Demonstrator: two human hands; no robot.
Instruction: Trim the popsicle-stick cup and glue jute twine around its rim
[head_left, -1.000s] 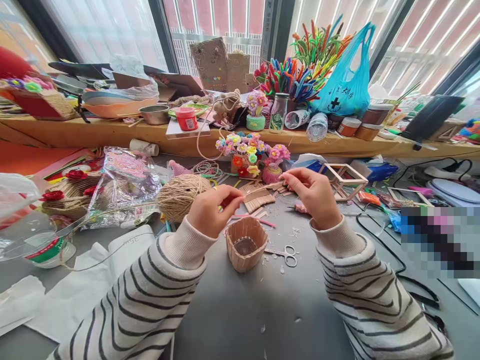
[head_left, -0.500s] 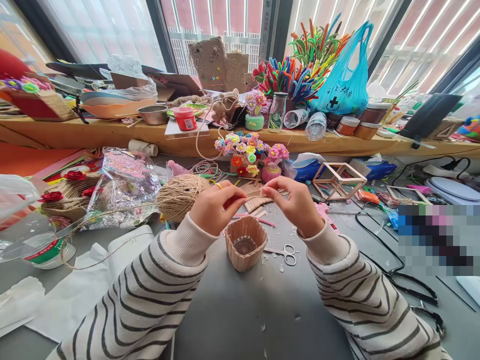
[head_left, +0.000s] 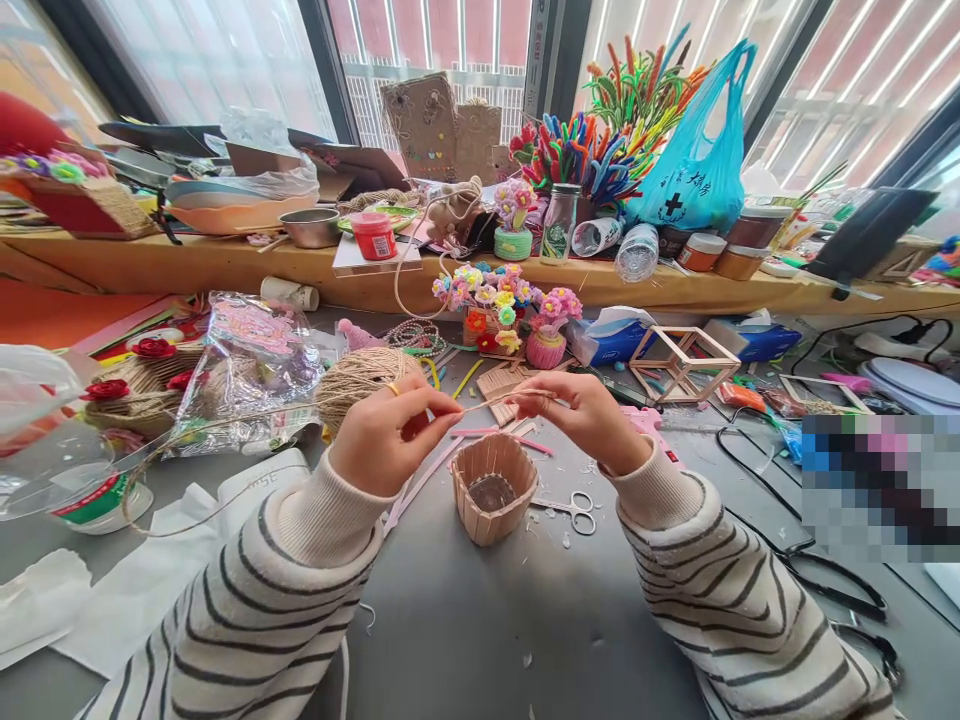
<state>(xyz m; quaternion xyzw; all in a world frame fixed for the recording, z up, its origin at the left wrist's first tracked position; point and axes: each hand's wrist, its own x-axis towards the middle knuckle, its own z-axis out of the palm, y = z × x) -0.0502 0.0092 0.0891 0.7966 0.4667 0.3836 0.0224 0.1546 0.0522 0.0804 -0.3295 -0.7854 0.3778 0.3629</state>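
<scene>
Between my two hands runs a short stretch of jute twine, pulled nearly straight. My left hand pinches it between thumb and forefinger, a yellow ring on one finger. My right hand pinches the other end, fingertips close together. Behind my left hand sits the ball of twine, partly covered by it; a loose strand loops away to the left. Below and between the hands, a small cup covered in wooden sticks stands upright on the grey table, its inside visible. Small scissors lie just right of the cup.
A pink glue gun lies beyond my right wrist. Behind the hands are flat wooden sticks, crocheted flowers and a wooden cube frame. White paper covers the left side; black cables curl at right.
My left hand has moved left and slightly down, my right hand a little lower. The gap between them is wider, with more twine showing.
</scene>
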